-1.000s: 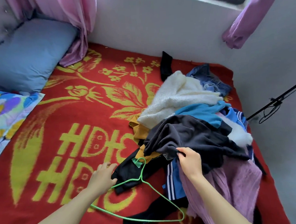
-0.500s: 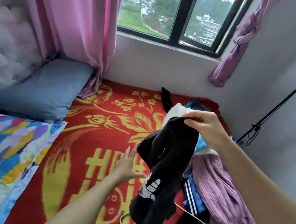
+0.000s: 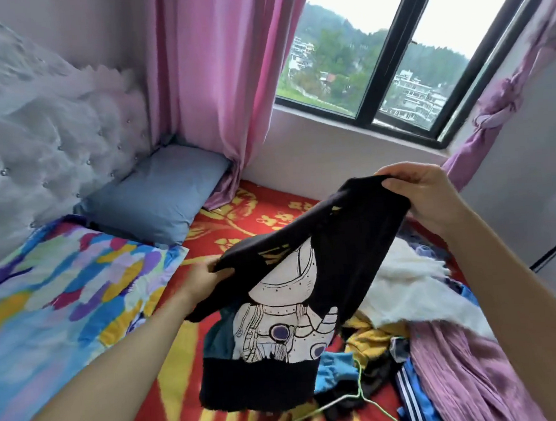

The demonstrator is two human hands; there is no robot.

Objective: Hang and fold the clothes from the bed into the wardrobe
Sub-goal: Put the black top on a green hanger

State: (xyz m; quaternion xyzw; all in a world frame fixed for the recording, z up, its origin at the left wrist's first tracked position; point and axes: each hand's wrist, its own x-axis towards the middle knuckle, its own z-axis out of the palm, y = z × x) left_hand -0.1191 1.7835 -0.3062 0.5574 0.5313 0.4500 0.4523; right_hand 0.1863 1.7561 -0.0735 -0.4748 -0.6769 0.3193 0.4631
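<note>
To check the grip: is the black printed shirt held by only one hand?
No, the left hand and the right hand both grip the black printed shirt, one at each upper end.

two hands (image 3: 203, 277) (image 3: 423, 196), one printed shirt (image 3: 286, 307), one hanger (image 3: 360, 384)

The garment (image 3: 306, 273) hangs in mid-frame above the bed (image 3: 182, 362). The left hand (image 3: 202, 276) grips its left edge at centre-left, and the right hand (image 3: 422, 195) grips its top at upper right. Behind it, the pile of clothes (image 3: 422, 299) fills the lower right of the bed, with the hanger (image 3: 359, 381) lying at bottom centre against the pile. The quilt (image 3: 63, 288) lies along the left edge, and the pillow (image 3: 158, 198) sits behind it, below the headboard (image 3: 37, 127) in the upper left. The curtain (image 3: 216, 67) hangs at top centre, with the window (image 3: 391, 57) to its right.
</note>
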